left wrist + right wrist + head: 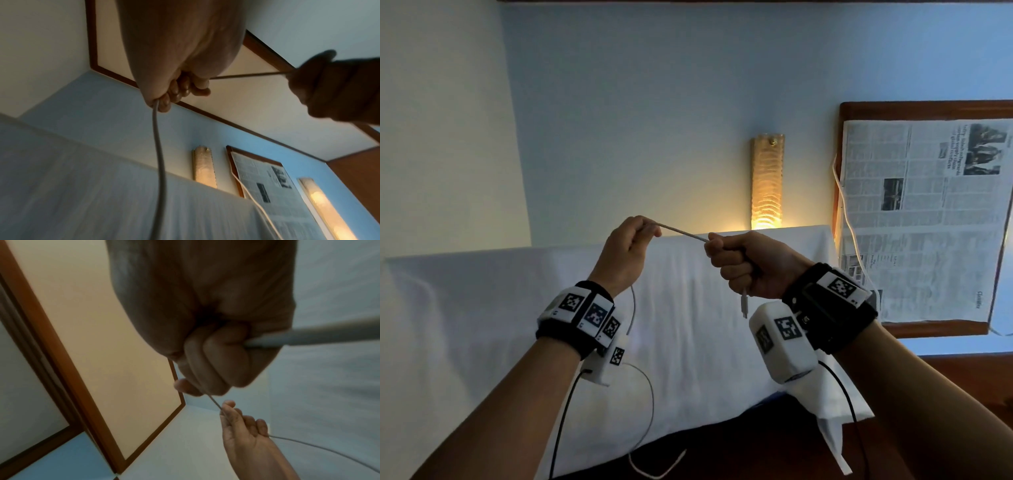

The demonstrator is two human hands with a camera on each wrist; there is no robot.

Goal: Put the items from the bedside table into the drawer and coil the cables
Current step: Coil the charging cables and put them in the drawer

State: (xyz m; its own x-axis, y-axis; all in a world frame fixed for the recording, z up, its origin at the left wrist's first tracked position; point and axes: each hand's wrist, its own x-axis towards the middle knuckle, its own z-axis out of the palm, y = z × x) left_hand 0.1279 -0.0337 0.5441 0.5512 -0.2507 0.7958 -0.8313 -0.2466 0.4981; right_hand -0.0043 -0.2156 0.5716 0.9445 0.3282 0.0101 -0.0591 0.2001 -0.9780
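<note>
Hands raised at chest height, we hold a pale cable (pixel 683 233) stretched taut between them, in front of a white headboard cover (pixel 688 308). Our left hand (pixel 625 255) pinches the cable between thumb and forefinger, the other fingers curled round it, and the long slack end runs out under the wrist and loops down toward the dark surface below. Our right hand (pixel 746 263) is a closed fist round the cable, with the short plug end (pixel 744 305) hanging free beneath the fist.

From the head view alone we see a lit wall lamp (pixel 767 181) and a wooden-framed newspaper (pixel 924 219) with a second white cord (pixel 849 219) draped over its edge. Only the left wrist view shows another lit lamp (pixel 327 209) beyond the frame. The right wrist view shows our fingers (pixel 218 363) wrapped tightly round the cable, which the head view hides.
</note>
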